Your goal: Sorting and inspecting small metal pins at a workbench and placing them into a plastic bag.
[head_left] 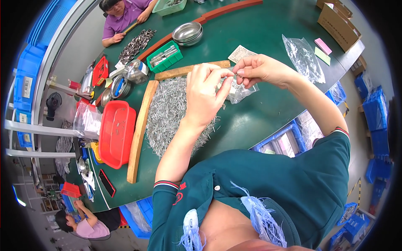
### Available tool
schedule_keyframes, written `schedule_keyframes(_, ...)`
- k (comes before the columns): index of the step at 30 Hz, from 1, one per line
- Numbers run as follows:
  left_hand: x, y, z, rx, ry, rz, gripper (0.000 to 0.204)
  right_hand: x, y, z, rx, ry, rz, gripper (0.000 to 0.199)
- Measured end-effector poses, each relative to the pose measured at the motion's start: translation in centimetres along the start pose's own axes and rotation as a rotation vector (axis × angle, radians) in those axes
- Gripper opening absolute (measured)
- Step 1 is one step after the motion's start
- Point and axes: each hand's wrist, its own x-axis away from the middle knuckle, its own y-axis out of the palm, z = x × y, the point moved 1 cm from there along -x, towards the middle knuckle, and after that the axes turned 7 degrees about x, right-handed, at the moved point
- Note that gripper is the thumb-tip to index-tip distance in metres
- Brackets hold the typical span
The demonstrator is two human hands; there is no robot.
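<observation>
Nearest the camera, a green shirt [259, 180] was seen from above, with two frayed blue tassels [261, 213] hung across its front. Beyond it, both bare arms were extended over a green table [247, 115]. The left hand [205, 92] and the right hand [261, 71] were brought together at the fingertips. A small part [235, 76] was apparently pinched between thumb and forefinger of the right hand; its shape could not be made out. The left thumb and forefinger were held close beside it, but whether the part was also gripped there could not be told.

Below the hands, a large heap of metal pins [165, 111] was spread on the table, bounded on its left by one wooden strip [142, 134] and on its far side by another [192, 70]. A clear bag [243, 95] was laid beside the heap, under the right hand. In a red basket [109, 146], set outside the left strip, only a few small pieces were visible. Farther off, a green bin [167, 63] of metal parts and stacked steel bowls [188, 33] were placed.

Judged by the size of the heap, most of the pins were left to be handled, and one part was in hand. How many had been finished could not be determined, since no pile was clearly distinguished as completed work.
</observation>
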Motion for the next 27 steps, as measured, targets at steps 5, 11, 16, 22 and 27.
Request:
schedule_keyframes(5,-0.1,0.4,-0.1,-0.207,0.066,-0.105,0.011,0.5,-0.1,-0.7,0.000,-0.012,0.101,0.020)
schedule_keyframes(11,-0.1,0.2,-0.2,-0.054,-0.105,-0.095,0.013,0.3,0.3,-1.2,0.084,-0.058,0.106,0.019)
schedule_keyframes(16,-0.2,-0.2,-0.3,0.274,-0.439,-0.140,0.019,0.6,0.6,-2.0,0.179,-0.154,0.074,0.023)
schedule_keyframes(22,0.0,-0.1,-0.6,0.470,-0.480,-0.109,0.016,0.7,1.3,-2.2,0.101,-0.130,0.000,0.020)
schedule_keyframes(27,0.0,0.0,-0.4,0.391,-0.353,-0.055,0.013,0.6,1.4,-1.2,-0.232,-0.099,0.029,0.019)
